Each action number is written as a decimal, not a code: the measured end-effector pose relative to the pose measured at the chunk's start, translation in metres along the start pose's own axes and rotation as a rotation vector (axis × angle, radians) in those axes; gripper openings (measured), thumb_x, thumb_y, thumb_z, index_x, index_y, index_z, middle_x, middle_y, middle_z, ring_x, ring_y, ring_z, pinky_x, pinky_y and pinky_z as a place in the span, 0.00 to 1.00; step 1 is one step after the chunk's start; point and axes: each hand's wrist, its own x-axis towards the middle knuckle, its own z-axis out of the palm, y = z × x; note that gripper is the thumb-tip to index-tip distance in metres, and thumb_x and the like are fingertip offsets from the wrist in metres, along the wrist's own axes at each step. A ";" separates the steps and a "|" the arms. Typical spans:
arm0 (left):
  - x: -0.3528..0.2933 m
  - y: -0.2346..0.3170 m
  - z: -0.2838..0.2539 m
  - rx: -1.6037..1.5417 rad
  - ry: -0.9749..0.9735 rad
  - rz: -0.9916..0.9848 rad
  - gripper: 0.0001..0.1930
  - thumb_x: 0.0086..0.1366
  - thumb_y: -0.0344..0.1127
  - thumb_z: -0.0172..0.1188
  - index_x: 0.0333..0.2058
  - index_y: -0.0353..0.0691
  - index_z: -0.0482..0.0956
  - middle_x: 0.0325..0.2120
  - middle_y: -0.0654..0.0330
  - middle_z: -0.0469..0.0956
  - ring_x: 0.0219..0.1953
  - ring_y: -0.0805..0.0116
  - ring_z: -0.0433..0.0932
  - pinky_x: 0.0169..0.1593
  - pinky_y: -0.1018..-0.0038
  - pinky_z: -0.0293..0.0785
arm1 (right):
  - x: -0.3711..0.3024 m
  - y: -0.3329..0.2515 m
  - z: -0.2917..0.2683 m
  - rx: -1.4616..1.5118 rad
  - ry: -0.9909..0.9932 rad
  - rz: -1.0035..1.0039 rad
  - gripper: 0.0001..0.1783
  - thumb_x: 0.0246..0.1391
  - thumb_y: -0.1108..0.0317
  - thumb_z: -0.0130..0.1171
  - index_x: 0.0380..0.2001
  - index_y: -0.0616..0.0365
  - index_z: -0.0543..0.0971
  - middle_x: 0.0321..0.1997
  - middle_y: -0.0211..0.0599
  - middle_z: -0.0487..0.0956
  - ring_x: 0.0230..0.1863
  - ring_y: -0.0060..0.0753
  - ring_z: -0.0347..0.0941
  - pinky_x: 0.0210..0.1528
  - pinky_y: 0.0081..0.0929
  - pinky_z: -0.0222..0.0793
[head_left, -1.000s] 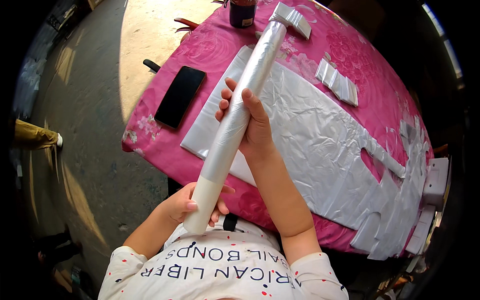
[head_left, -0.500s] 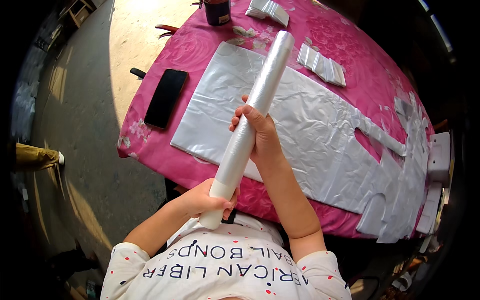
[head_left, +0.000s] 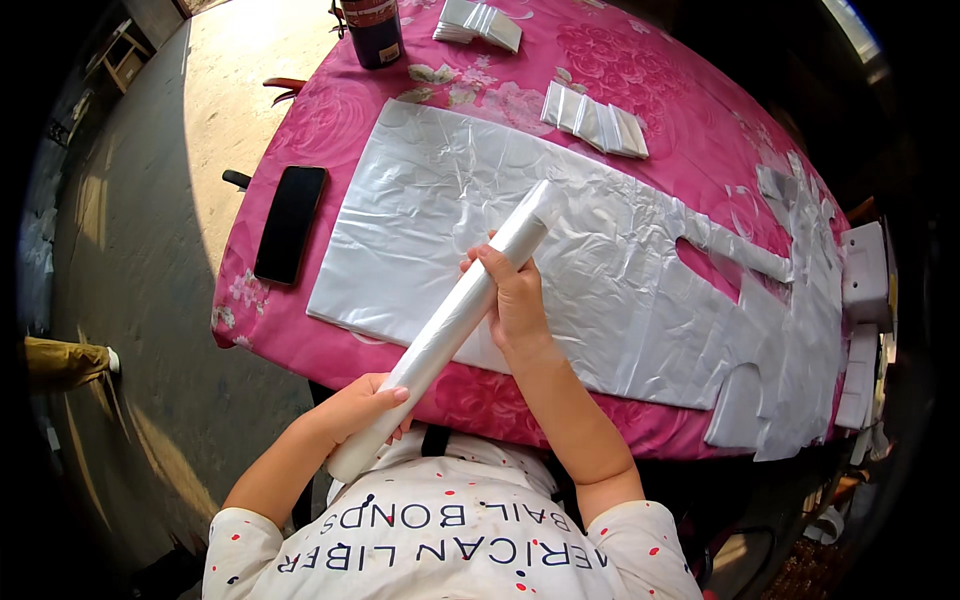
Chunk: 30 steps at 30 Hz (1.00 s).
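At the left, the phone (head_left: 291,224) lies on the pink tablecloth (head_left: 318,140), farther left in the view than a second ago; the whole table shifts the same way. The left hand (head_left: 362,408) grasps the lower part of the white roll (head_left: 435,350), thumb across the top and fingertips showing beyond the far side. The roll's upper end, which reached past the far edge of the white plastic bags (head_left: 590,310) a second ago, now sits lower, over the middle of them, and the roll leans more to the right. The right hand (head_left: 518,300) is curled around it nearer that upper end, thumb laid over it (whether the roll touches the bags, I cannot tell).

Of the containers, the dark jar (head_left: 375,36) stands leftmost, at the table's far edge; its contents do not show. The bags lie flat and creased, a handle opening toward their right end. Two folded white packs (head_left: 595,119) rest beyond them. At the far right is a white box (head_left: 865,272), its inside hidden.
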 end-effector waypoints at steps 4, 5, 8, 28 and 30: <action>-0.010 -0.018 -0.010 -0.079 -0.204 -0.041 0.27 0.59 0.55 0.53 0.42 0.34 0.72 0.20 0.62 0.72 0.22 0.75 0.72 0.27 0.76 0.71 | 0.049 -0.045 -0.057 -0.228 0.133 -0.258 0.20 0.53 0.65 0.56 0.47 0.61 0.66 0.40 0.36 0.73 0.39 0.24 0.69 0.42 0.20 0.68; -0.012 -0.025 -0.014 -0.110 -0.216 -0.040 0.28 0.58 0.57 0.54 0.42 0.34 0.72 0.20 0.62 0.72 0.21 0.75 0.71 0.27 0.77 0.71 | 0.052 -0.056 -0.064 -0.375 0.193 -0.285 0.17 0.55 0.65 0.54 0.46 0.60 0.68 0.40 0.34 0.74 0.38 0.21 0.69 0.40 0.18 0.67; -0.013 -0.039 -0.019 -0.180 -0.236 -0.046 0.31 0.55 0.59 0.56 0.43 0.34 0.73 0.19 0.62 0.72 0.21 0.75 0.71 0.27 0.78 0.70 | 0.050 -0.079 -0.071 -0.585 0.144 -0.212 0.12 0.55 0.63 0.53 0.40 0.58 0.74 0.36 0.29 0.76 0.31 0.15 0.67 0.33 0.13 0.64; -0.016 -0.039 -0.010 0.010 -0.054 -0.074 0.30 0.49 0.49 0.67 0.45 0.36 0.69 0.28 0.58 0.76 0.27 0.72 0.75 0.33 0.75 0.73 | 0.045 -0.098 -0.079 -1.019 -0.147 -0.002 0.07 0.51 0.69 0.57 0.26 0.62 0.77 0.21 0.26 0.75 0.21 0.15 0.66 0.24 0.16 0.62; -0.021 -0.034 -0.014 0.065 -0.075 -0.119 0.26 0.53 0.42 0.64 0.48 0.36 0.68 0.31 0.57 0.76 0.29 0.73 0.75 0.36 0.75 0.72 | 0.057 -0.120 -0.109 -1.030 -0.019 -0.123 0.07 0.51 0.69 0.56 0.26 0.62 0.78 0.20 0.26 0.74 0.21 0.15 0.66 0.24 0.16 0.62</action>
